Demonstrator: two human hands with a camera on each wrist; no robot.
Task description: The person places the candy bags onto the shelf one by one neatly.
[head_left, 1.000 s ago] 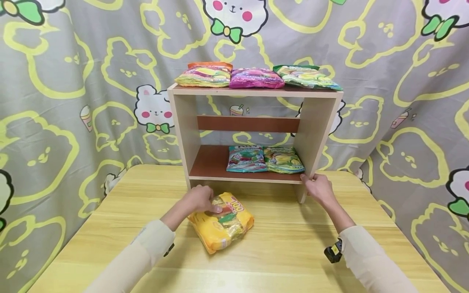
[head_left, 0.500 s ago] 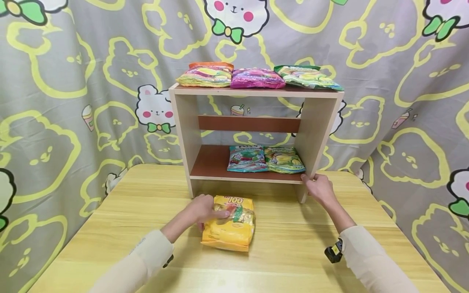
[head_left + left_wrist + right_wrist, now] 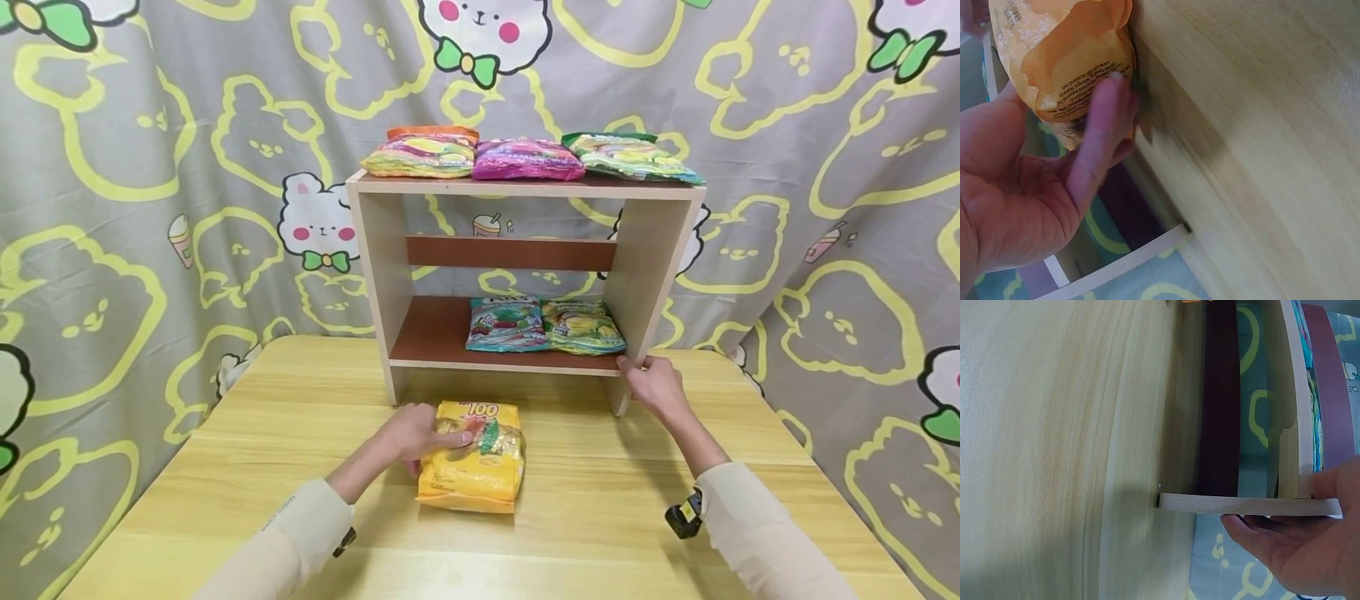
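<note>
A puffy yellow candy bag [image 3: 472, 479] with "100" printed on it lies on the table before the shelf. My left hand [image 3: 412, 435] grips its left side, thumb across the top. Seen from the left wrist, the fingers [image 3: 1094, 144] bend along the bag's printed side. At the shelf's lower right, my right hand [image 3: 654, 385] pinches the side panel [image 3: 1241, 504] of the small wooden shelf [image 3: 525, 190]. Its thumb is on the inner side by the lower board, and its fingers lie against the outer face.
On the lower board sit a teal candy bag [image 3: 507, 325] and a yellow-green candy bag [image 3: 582, 327]. Along the top rest an orange-yellow bag [image 3: 423, 153], a magenta bag [image 3: 527, 160] and a green bag [image 3: 628, 157]. A patterned curtain [image 3: 225, 150] surrounds the wooden table [image 3: 600, 517].
The yellow candy bag has turned in my left hand, from slanted to nearly square with the shelf front, and shifted slightly right. My right hand keeps its place on the shelf.
</note>
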